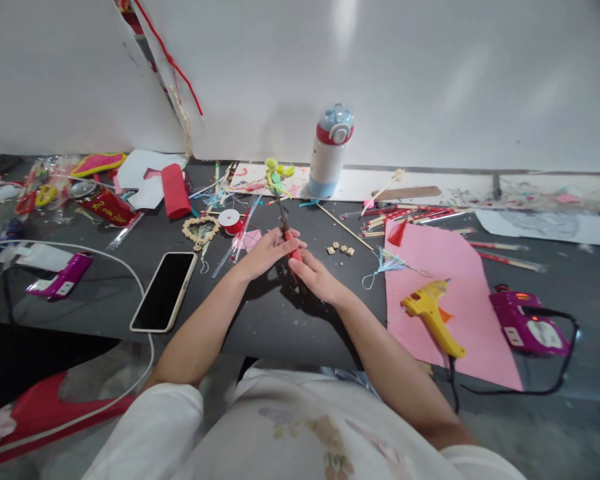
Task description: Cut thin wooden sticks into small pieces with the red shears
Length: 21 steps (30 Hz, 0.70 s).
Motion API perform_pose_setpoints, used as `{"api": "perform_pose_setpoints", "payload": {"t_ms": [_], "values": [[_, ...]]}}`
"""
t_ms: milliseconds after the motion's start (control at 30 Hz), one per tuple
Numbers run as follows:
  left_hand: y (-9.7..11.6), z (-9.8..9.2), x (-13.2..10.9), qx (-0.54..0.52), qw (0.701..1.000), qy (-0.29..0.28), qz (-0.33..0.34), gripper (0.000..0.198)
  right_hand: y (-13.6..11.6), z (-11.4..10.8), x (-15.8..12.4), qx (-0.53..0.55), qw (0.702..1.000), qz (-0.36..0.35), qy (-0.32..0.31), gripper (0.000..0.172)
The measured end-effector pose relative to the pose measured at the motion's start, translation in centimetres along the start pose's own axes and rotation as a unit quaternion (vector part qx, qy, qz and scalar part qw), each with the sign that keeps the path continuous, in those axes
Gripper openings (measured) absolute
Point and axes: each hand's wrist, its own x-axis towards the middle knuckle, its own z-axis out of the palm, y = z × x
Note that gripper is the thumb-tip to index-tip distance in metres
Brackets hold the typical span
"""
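Both my hands meet above the middle of the dark table, around a slim tool with red handles. My left hand is closed around its upper part, where dark metal points away from me. My right hand closes on the lower handles. What kind of tool it is, I cannot make out for sure. Small wooden pieces lie to the right of my hands. Left of them are a red thread spool, a heart-shaped beaded ring and clear sticks.
A water bottle stands behind my hands. A phone lies at left, near a white cable and red can. At right, a yellow glue gun rests on pink paper, beside a purple power strip.
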Motion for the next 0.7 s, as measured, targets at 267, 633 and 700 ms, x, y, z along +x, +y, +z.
{"api": "perform_pose_setpoints", "payload": {"t_ms": [267,633,700], "values": [[-0.34,0.41,0.18,-0.020,0.999,0.022,0.015,0.058,-0.04,-0.04,-0.06,0.001,0.999,-0.042,-0.012,0.050],[-0.23,0.74,0.20,-0.009,0.999,0.037,0.025,0.059,0.01,-0.08,0.06,0.015,0.998,-0.055,-0.021,0.067],[-0.23,0.82,0.31,-0.011,0.999,0.033,0.017,0.061,-0.24,-0.09,-0.02,0.014,0.999,-0.035,-0.007,0.058]]}}
